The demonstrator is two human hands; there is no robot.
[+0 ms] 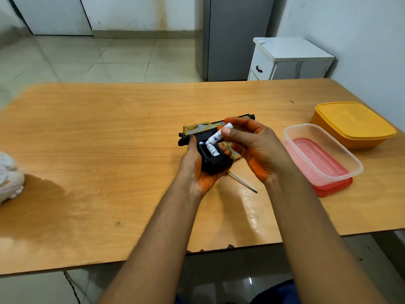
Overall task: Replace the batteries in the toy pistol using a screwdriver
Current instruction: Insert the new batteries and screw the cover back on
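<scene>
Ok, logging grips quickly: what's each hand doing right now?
Left hand: grips the toy pistol by its handle.
Right hand: pinches a white battery.

Worktop: wood-grain laminate, smooth, semi-gloss. Toy pistol: matt plastic. Screwdriver shaft: bright metal. Clear container: translucent plastic.

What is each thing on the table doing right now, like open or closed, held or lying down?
Toy pistol: held in the left hand, battery slot open.
White battery: pinched by the right hand, tilted over the slot.
Second battery: lying in the slot.
Screwdriver: lying on the table.
Clear tub: open, sitting on a red lid.
Yellow box: lid on.
</scene>
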